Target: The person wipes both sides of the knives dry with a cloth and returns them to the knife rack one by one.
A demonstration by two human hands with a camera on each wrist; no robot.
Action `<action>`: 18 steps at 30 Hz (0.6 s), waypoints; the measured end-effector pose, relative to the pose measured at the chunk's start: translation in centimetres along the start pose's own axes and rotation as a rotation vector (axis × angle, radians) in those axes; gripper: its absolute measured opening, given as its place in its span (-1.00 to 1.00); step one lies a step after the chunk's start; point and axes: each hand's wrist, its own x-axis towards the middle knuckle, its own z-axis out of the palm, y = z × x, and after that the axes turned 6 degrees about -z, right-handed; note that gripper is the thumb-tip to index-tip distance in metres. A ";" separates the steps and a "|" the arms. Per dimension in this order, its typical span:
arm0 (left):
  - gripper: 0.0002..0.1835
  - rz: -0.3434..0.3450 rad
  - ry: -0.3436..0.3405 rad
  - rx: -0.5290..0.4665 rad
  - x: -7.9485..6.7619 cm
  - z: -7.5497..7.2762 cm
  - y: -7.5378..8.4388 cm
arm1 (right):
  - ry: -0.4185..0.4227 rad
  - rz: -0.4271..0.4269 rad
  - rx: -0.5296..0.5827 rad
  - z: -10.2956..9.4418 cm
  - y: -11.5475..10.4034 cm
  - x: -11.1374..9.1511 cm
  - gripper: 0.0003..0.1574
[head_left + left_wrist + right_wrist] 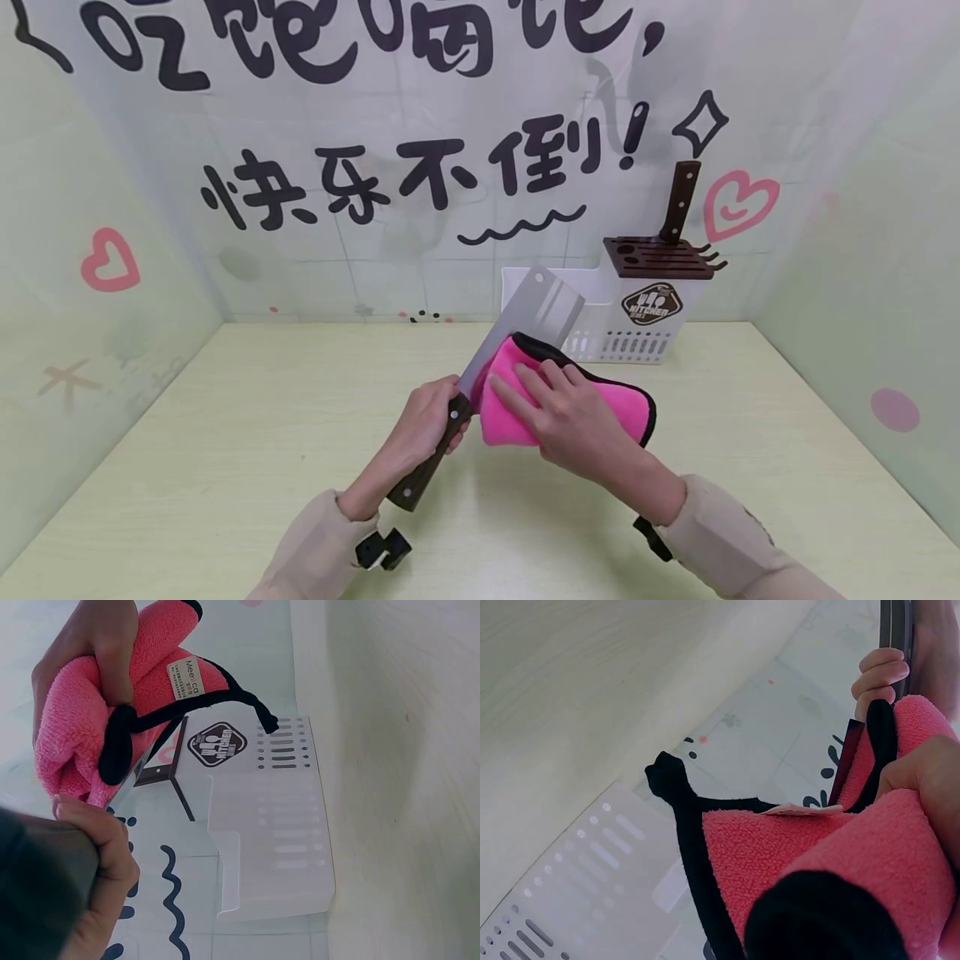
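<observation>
My left hand [429,419] grips the dark riveted handle of a cleaver [501,333], its broad steel blade tilted up and to the right above the table. A pink cloth [506,421] with black edging is folded about the lower blade, and my right hand [573,417] pinches it there with the fingers spread over the front. In the left wrist view the cloth [157,667] bunches around the blade, showing a white label. From the right wrist view, the left hand's fingers [881,671] curl round the handle, while the cloth [840,847] hides most of the blade.
A white slotted knife holder [637,333] with a brown top stands at the back right against the wall. One dark-handled knife [681,200] is upright in it. The pale wooden table [300,433] is bounded by patterned walls on the back and sides.
</observation>
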 end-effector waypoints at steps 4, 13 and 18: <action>-0.64 0.003 -0.004 -0.001 -0.1 0.0 0.0 | -0.006 -0.010 0.009 -0.1 0.1 -0.1 -0.10; -0.65 0.014 -0.011 0.004 -0.1 -0.1 0.0 | 0.015 -0.001 0.028 -0.2 0.6 -0.3 -0.10; -0.65 0.018 -0.017 0.006 -0.2 -0.2 0.1 | 0.006 0.025 0.049 -0.2 1.2 -0.5 -0.09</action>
